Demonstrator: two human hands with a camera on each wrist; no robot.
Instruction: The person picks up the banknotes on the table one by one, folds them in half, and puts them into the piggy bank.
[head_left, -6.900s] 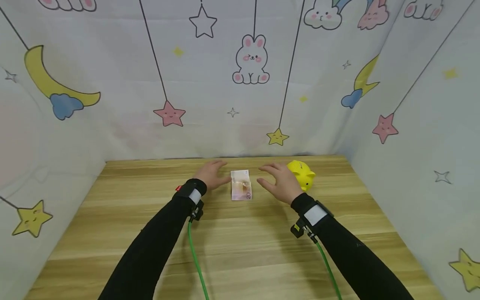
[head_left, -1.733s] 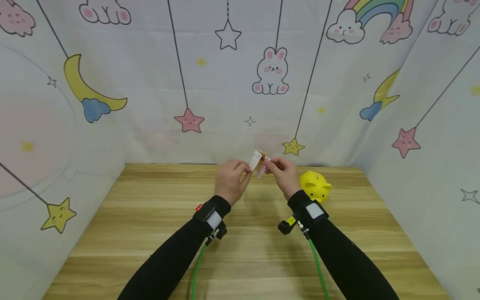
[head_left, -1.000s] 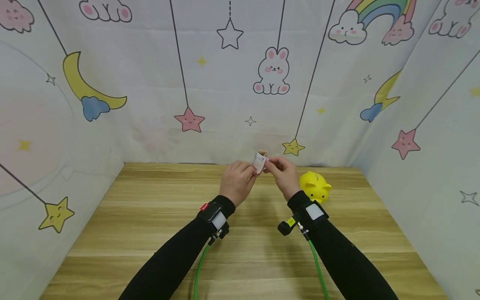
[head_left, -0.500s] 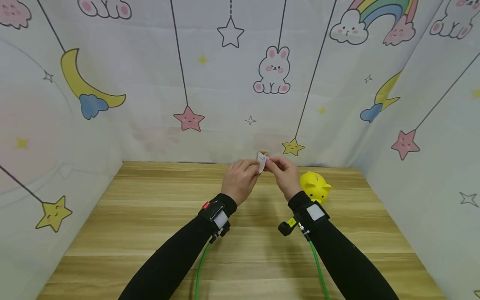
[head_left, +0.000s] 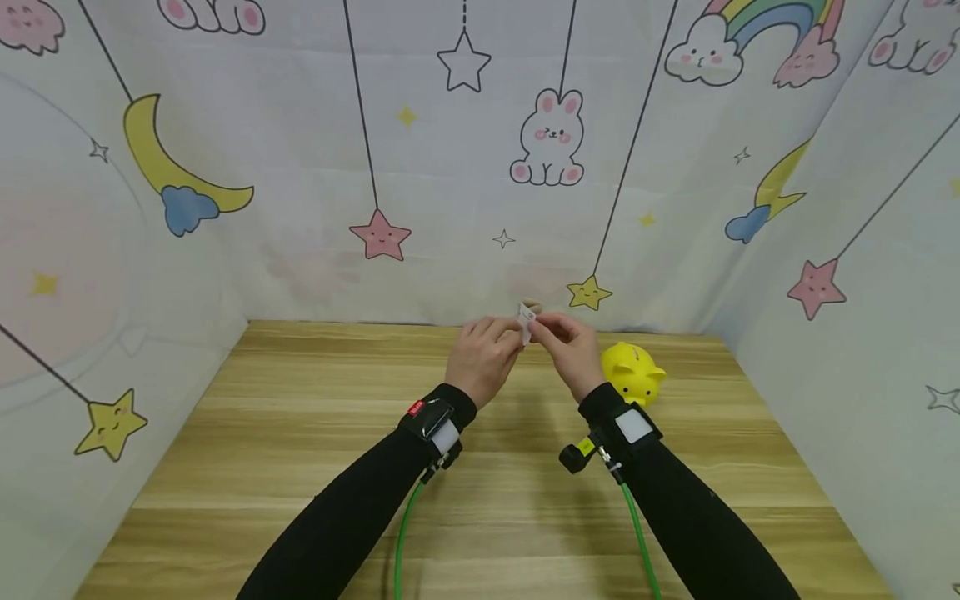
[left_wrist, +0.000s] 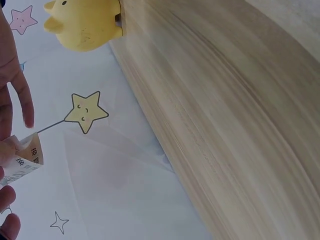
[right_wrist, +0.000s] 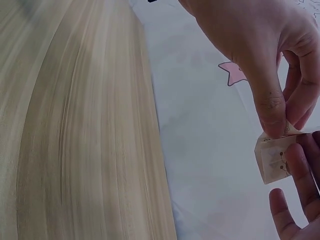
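Note:
A small banknote [head_left: 526, 322], folded over, is held up off the table near its back edge, between both hands. My left hand [head_left: 482, 360] pinches one side of it; in the right wrist view the left thumb presses on the folded paper [right_wrist: 274, 162]. From the other side my right hand [head_left: 572, 354] pinches it between thumb and fingers. In the left wrist view, dark printed characters show on the curled note [left_wrist: 26, 162]. Just right of the right hand stands a yellow piggy bank [head_left: 633, 373] with a slot on top.
The wooden table [head_left: 337, 417] meets a white cartoon-printed cloth [head_left: 450, 167] at its back edge, with more cloth at both sides. Each wrist wears a strapped camera, and green cables [head_left: 405, 533] trail from them toward the front.
The banknote lay flat on the table between parted hands; now it is lifted and folded. Lately my left hand has moved right, closer to the right hand, and the note looks narrower.

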